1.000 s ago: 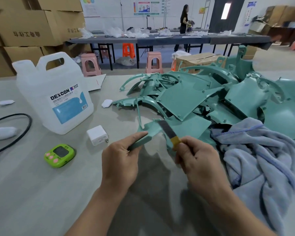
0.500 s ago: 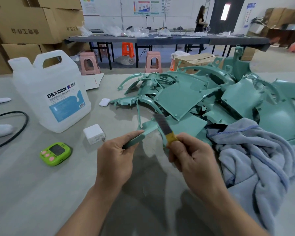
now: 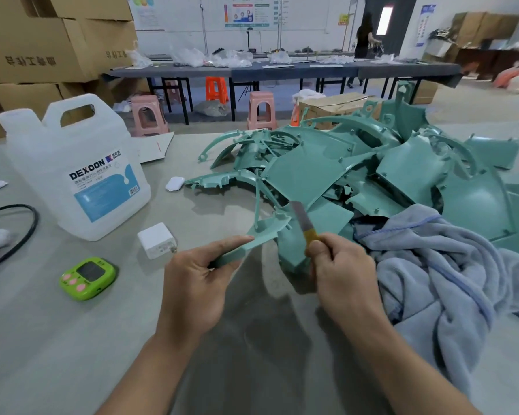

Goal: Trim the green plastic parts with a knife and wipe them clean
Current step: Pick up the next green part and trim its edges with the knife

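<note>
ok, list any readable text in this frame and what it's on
"DEXCON": on the label of the white jug.
Smaller print and barcode on that label: too small to read.
Cardboard boxes: printed characters, apparently upside down, not legible.
Wall posters: too small to read.
Green timer: nothing readable on its screen.

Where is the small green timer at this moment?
In the head view the green timer lies on the table at lower left, in front of the white jug, beside the white charger and left of the left hand.
</note>
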The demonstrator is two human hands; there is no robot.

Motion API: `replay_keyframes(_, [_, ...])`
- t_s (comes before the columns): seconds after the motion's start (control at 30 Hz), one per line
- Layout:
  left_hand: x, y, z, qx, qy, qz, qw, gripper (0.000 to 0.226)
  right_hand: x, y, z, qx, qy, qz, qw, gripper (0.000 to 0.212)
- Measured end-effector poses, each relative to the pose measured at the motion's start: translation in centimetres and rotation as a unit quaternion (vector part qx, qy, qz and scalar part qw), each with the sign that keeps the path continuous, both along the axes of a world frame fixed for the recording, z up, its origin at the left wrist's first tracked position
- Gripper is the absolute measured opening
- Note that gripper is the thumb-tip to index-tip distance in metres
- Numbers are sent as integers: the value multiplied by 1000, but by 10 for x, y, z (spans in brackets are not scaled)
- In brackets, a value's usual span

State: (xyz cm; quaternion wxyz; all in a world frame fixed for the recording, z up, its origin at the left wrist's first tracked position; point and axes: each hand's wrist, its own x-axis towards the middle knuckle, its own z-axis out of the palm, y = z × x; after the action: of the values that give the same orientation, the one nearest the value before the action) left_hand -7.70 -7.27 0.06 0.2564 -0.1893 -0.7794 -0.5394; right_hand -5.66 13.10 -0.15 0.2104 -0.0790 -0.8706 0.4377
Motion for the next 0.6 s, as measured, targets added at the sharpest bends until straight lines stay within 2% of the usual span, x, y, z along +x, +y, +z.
replay_keyframes(0.07, [1, 1, 0, 3, -2, 0, 1000, 52, 2, 7, 2, -35, 50, 7, 998, 30])
replay_keyframes(0.13, [1, 1, 0, 2, -5, -4, 1000, 50, 10, 2, 5, -61, 93, 93, 989, 28])
replay_keyframes(0.2, [2, -1, -1, -12, -1, 0, 1000, 55, 12, -4, 3, -37, 62, 139, 988, 25])
replay_keyframes(0.3, [3, -2, 0, -24, -1, 5, 1000, 60, -3, 4, 0, 5, -7, 36, 999, 28])
replay_keyframes(0.33, [5, -3, 1, -27, 3, 12, 1000, 58, -5, 6, 3, -28, -13, 10, 999, 30])
replay_keyframes(0.37, [6, -3, 0, -42, 13, 24, 999, 56, -3, 9, 6, -101, -10, 7, 995, 31])
replay_keyframes(0.4, [6, -4, -1, -74, 31, 41, 996, 55, 1, 11, 9, -206, -9, 29, 978, 32])
replay_keyframes(0.43, [6, -5, -3, -120, 61, 61, 989, 54, 5, 12, 14, -322, -27, 79, 943, 31])
replay_keyframes(0.5, [5, -5, -5, -204, 128, 90, 966, 49, 16, 10, 23, -496, -107, 220, 833, 26])
replay_keyframes(0.53, [6, -3, -4, -231, 148, 104, 956, 46, 20, 9, 26, -535, -140, 270, 788, 24])
replay_keyframes(0.6, [8, 2, -1, -266, 166, 110, 943, 42, 21, 10, 29, -585, -156, 293, 740, 22])
